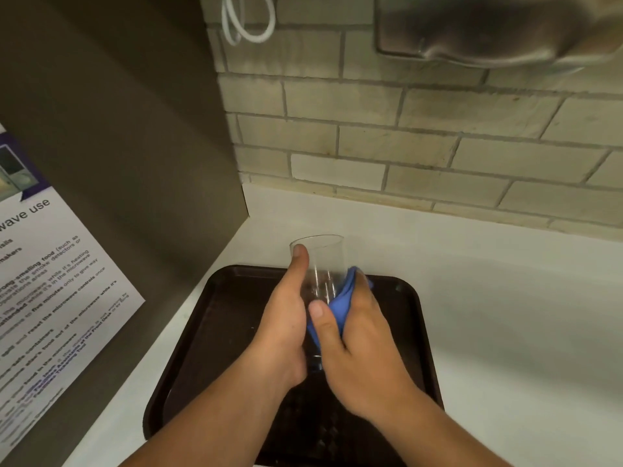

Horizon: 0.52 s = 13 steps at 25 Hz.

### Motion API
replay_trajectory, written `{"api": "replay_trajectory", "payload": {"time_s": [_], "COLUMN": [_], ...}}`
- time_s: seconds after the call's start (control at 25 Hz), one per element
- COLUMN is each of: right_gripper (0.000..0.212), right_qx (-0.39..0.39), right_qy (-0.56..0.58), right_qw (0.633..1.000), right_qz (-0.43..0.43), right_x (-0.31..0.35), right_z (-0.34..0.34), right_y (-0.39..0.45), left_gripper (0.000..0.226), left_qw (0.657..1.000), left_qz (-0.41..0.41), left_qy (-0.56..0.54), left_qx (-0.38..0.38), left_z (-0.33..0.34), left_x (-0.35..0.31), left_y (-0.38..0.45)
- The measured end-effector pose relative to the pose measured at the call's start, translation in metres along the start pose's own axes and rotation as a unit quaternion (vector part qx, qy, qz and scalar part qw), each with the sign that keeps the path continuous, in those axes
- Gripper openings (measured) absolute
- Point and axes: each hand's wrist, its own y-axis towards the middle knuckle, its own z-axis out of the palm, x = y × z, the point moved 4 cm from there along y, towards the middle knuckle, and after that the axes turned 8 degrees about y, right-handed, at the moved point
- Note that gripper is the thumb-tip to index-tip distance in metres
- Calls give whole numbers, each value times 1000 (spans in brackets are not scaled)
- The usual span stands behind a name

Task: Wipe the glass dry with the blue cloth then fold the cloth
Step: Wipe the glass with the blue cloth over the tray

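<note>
A clear drinking glass (pixel 323 261) is held tilted away from me above a dark brown tray (pixel 215 318). My left hand (pixel 286 318) grips its left side, thumb up near the rim. My right hand (pixel 357 345) presses a bunched blue cloth (pixel 338 303) against the lower right side of the glass, thumb across the front. Most of the cloth is hidden between my right palm and the glass. The base of the glass is covered by my hands.
The tray lies on a white counter (pixel 505 315) that runs to a brick wall (pixel 404 146). A dark panel (pixel 135 163) with a printed microwave notice (pixel 50 298) stands at the left. A metal fixture (pixel 488 28) hangs at the upper right.
</note>
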Motion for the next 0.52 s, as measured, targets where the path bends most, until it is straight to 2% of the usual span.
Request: {"api": "replay_trajectory", "payload": {"time_s": [0.04,0.12,0.16,0.24,0.28,0.36,0.44,0.52], "right_gripper": [76,59,54,57,60,57,48,47], "right_qx": [-29,-77,-89,-75,-48,-30,-62,-88], "right_qy": [-10,27,71,167,206,245,219,190], "right_qw": [999,997,993,975,961,942,951,964], "right_qz": [-14,-1,34,126,178,229,207,163], "right_x": [4,9,10,-2,-12,-23,-27,-25], "right_z": [-3,-16,-25,-34,-31,-20,-13,-15], "right_y": [6,28,39,49,47,37,34,37], "left_gripper": [85,86,87,93,94,85,70,68], "left_qw": [1000,1000,999,996,998,997,979,975], "left_qz": [0,-4,-4,-5,-3,31,86,112], "left_qy": [4,-7,-25,-58,-52,43,132,145], "left_qx": [-1,21,48,69,44,-50,-127,-125], "left_z": [1,2,4,5,3,-1,-5,0], "left_x": [2,3,1,-4,-4,-8,-10,-6], "left_y": [-2,-3,-4,-2,3,13,12,8]}}
